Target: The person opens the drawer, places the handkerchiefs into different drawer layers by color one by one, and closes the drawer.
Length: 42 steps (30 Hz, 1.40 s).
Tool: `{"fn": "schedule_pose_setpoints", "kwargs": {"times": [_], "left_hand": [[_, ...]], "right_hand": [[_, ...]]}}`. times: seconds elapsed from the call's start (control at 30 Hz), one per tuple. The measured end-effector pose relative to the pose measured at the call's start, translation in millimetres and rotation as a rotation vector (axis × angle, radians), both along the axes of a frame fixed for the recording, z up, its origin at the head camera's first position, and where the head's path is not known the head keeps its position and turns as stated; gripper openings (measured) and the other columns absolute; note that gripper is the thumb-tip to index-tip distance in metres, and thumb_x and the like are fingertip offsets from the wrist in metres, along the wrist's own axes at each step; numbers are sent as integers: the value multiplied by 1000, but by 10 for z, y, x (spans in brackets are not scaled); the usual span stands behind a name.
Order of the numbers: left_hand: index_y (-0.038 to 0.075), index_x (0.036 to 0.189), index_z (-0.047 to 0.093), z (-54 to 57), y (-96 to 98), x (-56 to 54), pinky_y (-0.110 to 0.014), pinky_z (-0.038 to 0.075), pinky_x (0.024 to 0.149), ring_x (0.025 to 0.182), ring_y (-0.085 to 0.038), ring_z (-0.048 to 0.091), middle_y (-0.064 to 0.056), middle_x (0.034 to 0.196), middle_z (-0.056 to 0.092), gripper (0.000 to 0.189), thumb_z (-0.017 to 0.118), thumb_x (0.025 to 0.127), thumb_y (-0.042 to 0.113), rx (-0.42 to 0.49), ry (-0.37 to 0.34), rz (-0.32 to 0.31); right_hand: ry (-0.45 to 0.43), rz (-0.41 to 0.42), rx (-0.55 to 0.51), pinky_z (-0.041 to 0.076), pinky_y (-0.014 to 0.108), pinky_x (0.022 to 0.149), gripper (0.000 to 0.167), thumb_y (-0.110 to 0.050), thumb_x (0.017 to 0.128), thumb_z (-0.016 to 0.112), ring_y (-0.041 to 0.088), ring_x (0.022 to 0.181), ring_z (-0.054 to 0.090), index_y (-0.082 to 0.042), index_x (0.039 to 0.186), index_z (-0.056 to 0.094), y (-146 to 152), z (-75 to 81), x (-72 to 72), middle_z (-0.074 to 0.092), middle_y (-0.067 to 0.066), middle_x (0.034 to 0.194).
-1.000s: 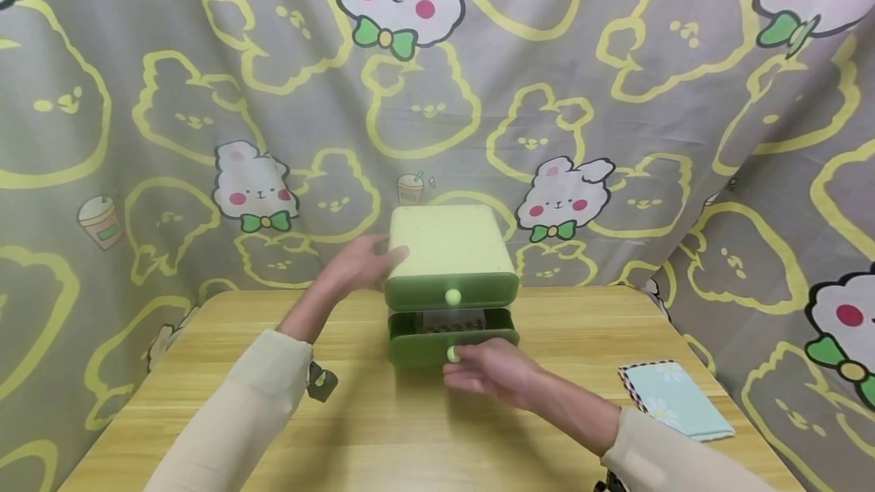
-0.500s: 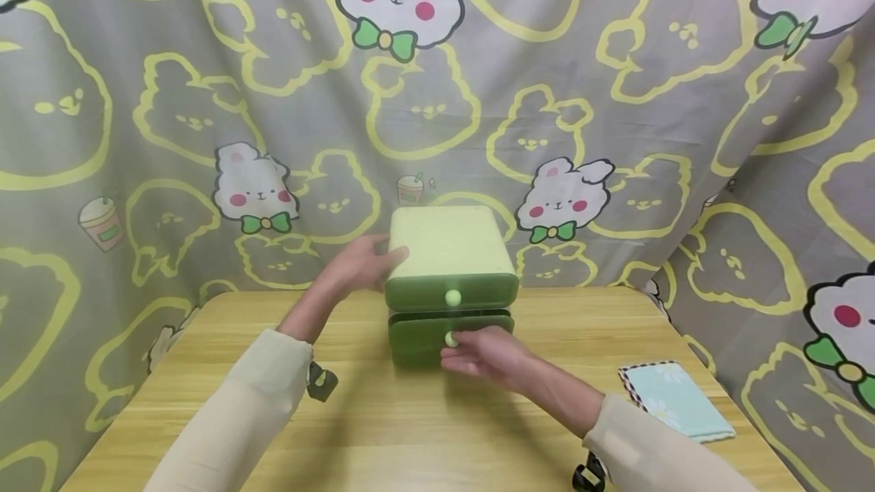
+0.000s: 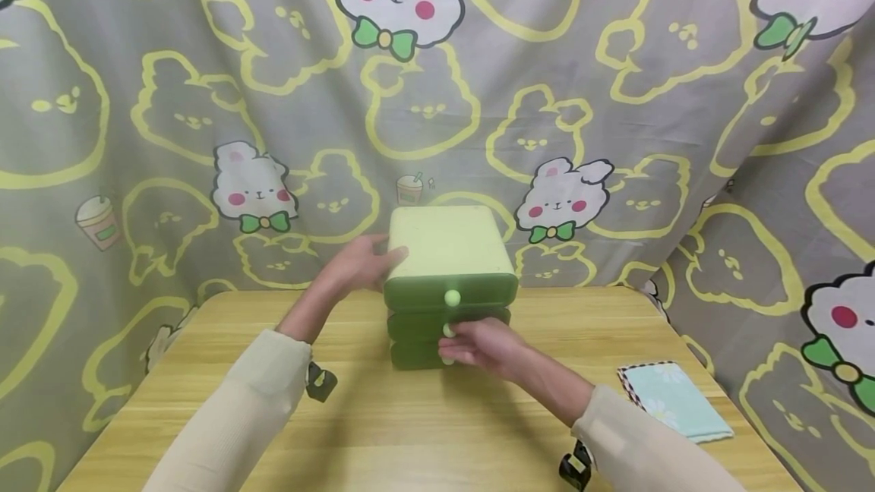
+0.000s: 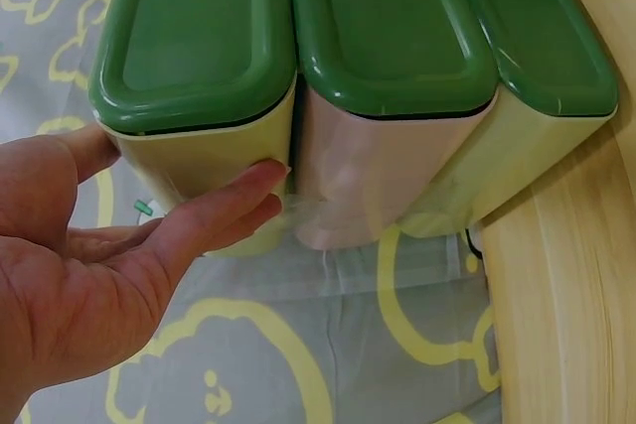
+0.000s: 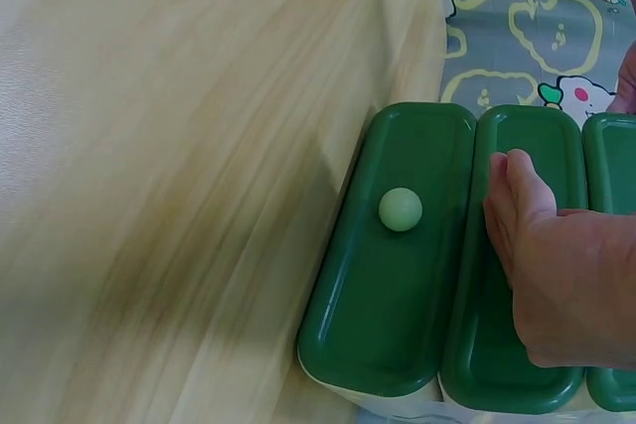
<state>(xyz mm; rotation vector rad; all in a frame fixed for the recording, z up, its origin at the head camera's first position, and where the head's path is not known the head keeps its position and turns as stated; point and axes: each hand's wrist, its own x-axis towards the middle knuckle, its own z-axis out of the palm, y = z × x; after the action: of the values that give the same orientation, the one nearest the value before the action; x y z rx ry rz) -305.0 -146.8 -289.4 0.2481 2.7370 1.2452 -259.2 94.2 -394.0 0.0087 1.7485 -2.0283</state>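
Bracing the three-drawer desktop organiser point(image 3: 451, 238) at its upper left side wall point(image 4: 189, 161) with the left hand point(image 3: 361, 263), spread nearly straight and grasping nothing. At the middle knob point(image 3: 447, 330) with the right hand point(image 3: 488, 346) — cannot tell whether pinching or just touching. Probably light, stiff, slick plastic, apt to skid; best held by wall and knob. Flush at all three drawers point(image 5: 378, 315) — so hiding any contents. Standing towards the back of the wooden table point(image 3: 383, 431), left of a folded blue cloth point(image 3: 680, 401).

A folded, daisy-print blue cloth point(image 3: 678, 402) lies on the wood-grain surface point(image 3: 383, 443), toward the right; a gray rabbit-print curtain point(image 3: 437, 74) hangs behind.
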Motion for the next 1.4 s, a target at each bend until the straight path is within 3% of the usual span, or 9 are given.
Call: {"fn": "schedule_pose_setpoints", "kwargs": {"times": [0.37,0.73,1.0,1.4], "left_hand": [[11,159,32,3,2,-10,-51,49,107,95,-26,73,-23,146,55,74,54,102,52,-36,19,-12],[13,158,36,-1,24,-11,-49,53,101,92,-25,73,-21,143,57,70,53,102,52,-27,20,-18],[14,158,36,-13,14,-6,-49,54,100,92,-25,72,-21,142,58,70,52,102,52,-37,26,-20],[13,159,34,-9,12,0,-50,53,101,89,-24,72,-21,145,56,71,52,103,51,-15,20,-25]], "right_hand": [[-3,15,-3,52,43,104,34,-5,105,46,49,128,56,19,129,49,17,14,-37,57,41,131],[9,54,13,53,43,104,33,-6,105,47,50,130,54,17,128,51,49,-2,-34,54,41,133],[23,94,10,51,44,107,38,-1,102,48,51,131,52,22,133,48,101,-14,-10,50,43,137],[60,161,98,54,49,103,38,-3,98,54,30,102,71,23,126,53,248,-196,39,64,36,121]]}}
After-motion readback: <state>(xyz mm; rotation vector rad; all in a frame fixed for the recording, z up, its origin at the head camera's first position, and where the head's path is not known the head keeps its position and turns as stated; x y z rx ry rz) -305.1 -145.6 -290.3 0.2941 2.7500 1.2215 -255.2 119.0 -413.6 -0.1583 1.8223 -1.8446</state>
